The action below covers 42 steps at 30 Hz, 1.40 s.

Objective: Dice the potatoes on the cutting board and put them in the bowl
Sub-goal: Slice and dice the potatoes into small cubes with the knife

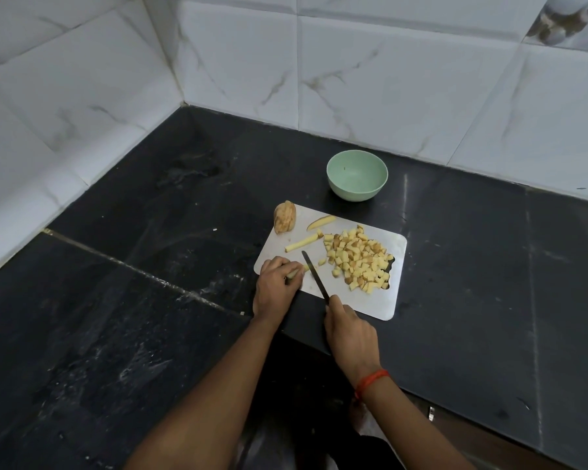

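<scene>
L hand (276, 279) pinched a potato strip (293, 273) on the board (396, 296), frame center. R hand (348, 329) gripped the knife (314, 277), blade beside it. Dice (358, 257) lay piled right; bowl (357, 175) sat above.

On the dark tabletop (150, 334) lies a white cutting board (396, 300). The left hand (275, 286) pins a potato strip (292, 274) at its near-left corner; the right hand (348, 330) grips a knife (314, 278), blade on the board. Diced potato (358, 259) is piled to the right. A green bowl (357, 175) stands behind the board.
</scene>
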Motion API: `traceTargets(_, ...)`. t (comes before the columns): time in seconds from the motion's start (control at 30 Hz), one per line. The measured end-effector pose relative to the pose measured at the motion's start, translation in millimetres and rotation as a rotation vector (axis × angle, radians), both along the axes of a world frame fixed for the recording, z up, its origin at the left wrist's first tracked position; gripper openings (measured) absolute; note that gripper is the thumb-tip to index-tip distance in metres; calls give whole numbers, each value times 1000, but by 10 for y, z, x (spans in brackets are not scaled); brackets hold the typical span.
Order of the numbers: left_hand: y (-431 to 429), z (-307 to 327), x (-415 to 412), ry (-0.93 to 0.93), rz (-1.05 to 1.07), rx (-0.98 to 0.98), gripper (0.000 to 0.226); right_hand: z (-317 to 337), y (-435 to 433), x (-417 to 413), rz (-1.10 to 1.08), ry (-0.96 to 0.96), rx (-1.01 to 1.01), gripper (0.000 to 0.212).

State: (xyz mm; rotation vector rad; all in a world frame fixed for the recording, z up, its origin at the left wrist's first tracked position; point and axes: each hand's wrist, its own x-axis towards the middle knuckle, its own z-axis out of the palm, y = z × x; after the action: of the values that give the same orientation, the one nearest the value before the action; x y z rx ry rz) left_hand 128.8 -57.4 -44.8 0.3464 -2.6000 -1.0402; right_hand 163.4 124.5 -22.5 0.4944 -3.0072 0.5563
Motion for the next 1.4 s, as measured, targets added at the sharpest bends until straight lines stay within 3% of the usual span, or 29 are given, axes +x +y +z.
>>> traceTargets(0.13,5,13,0,5,2,-8,22,52,-9,30,33,-56,55,9)
traceTargets(0.27,9,12,-4,-4,10,11,20,-3,-16,146,-14,-27,121,33)
traceTargets(0.43,-3,7,16,6,20,122,23,-30,-56,125,-133,-22,53,29)
traceTargets(0.67,-25,-1,17,12,13,140,15,-59,39,116,-20,39,-62,16)
traceTargets(0.97,-23,-31,-7,41,16,112,13,-50,10,90,-5,-33,-11,20)
traceTargets(1.2,-24,-55,-7,34,14,100,15,39,100,47,60,-113,34,9)
traceTargets(1.27,-20,-47,-6,20,6,88,16,36,92,110,37,-73,80,17)
traceTargets(1.33,-15,-49,4,9,0,75,16,9,39,165,16,-70,131,40)
traceTargets(1.4,1,-22,17,7,1,67,17,32,-25,165,-31,-65,162,45)
